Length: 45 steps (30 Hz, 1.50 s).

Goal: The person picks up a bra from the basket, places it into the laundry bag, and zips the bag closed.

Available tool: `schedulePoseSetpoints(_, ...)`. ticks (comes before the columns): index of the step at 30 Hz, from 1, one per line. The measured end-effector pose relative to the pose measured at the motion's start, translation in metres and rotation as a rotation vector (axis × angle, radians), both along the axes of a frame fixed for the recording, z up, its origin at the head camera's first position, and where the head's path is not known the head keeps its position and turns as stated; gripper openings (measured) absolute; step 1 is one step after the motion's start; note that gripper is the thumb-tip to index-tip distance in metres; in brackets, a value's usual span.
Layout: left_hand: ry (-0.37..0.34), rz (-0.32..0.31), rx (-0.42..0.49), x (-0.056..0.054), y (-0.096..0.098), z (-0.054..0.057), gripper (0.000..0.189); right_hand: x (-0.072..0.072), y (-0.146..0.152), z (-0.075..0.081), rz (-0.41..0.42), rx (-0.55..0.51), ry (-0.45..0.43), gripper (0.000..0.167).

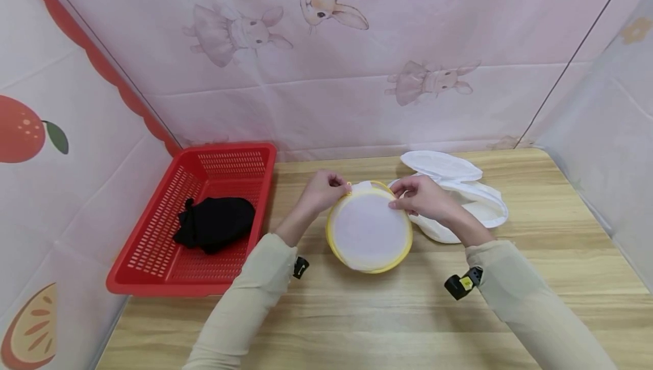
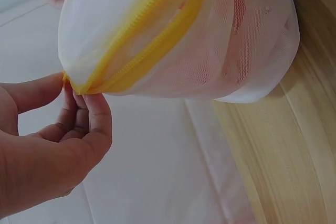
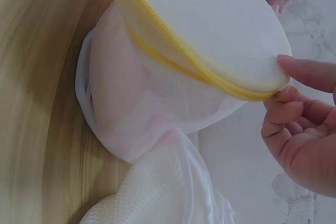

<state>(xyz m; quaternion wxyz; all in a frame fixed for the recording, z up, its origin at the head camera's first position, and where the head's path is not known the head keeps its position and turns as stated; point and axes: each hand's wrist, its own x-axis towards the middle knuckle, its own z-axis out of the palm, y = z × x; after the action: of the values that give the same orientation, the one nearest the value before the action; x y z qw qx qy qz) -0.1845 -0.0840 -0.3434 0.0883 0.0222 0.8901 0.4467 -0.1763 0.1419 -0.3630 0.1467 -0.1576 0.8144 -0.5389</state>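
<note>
A round white mesh laundry bag (image 1: 369, 231) with a yellow zipper stands on the table between the hands, its lid lying over the top. Through its mesh side (image 2: 226, 51) something pinkish shows in the left wrist view. My left hand (image 1: 323, 191) pinches the yellow zipper edge at the far left of the rim, by the zipper pull. At the far right of the rim, my right hand (image 1: 420, 197) pinches the lid's edge between thumb and fingers. In the right wrist view, the two yellow zipper bands (image 3: 173, 56) are apart along the near side and meet near that hand.
On the left, a red plastic basket (image 1: 267, 188) holds a black cloth item (image 1: 216, 222). Behind the right hand lies a second white mesh bag (image 1: 484, 205) with its lid (image 1: 441, 165) flipped up. A pink rabbit-print curtain (image 1: 331, 115) hangs along the table's back edge.
</note>
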Motion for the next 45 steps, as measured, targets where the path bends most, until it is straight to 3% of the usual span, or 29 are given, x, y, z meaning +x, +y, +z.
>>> schedulePoseSetpoints(7, -0.011, 0.001, -0.018, 0.003, 0.001, 0.002, 0.011, 0.002, -0.002, -0.002, 0.002, -0.018, 0.003, 0.009)
schedulePoseSetpoints(15, -0.06, 0.119, -0.045, 0.004, 0.003, 0.003, 0.014, 0.004, -0.003, -0.003, 0.01, -0.019, -0.026, 0.011)
schedulePoseSetpoints(24, -0.046, 0.172, -0.004, 0.004, 0.0, 0.0, 0.013, 0.007, -0.007, -0.002, 0.019, -0.062, -0.022, 0.014)
schedulePoseSetpoints(33, -0.135, 0.217, 0.198, 0.002, -0.008, -0.006, 0.018, 0.009, -0.003, -0.002, -0.007, -0.131, -0.083, 0.015)
schedulePoseSetpoints(41, -0.152, 0.271, 0.301, 0.0, -0.021, -0.008, 0.02, 0.011, 0.003, -0.004, -0.009, -0.214, -0.119, 0.016)
schedulePoseSetpoints(45, -0.14, 0.253, 0.306, 0.0, -0.024, -0.006, 0.019, 0.012, 0.005, -0.003, 0.026, -0.216, -0.135, 0.016)
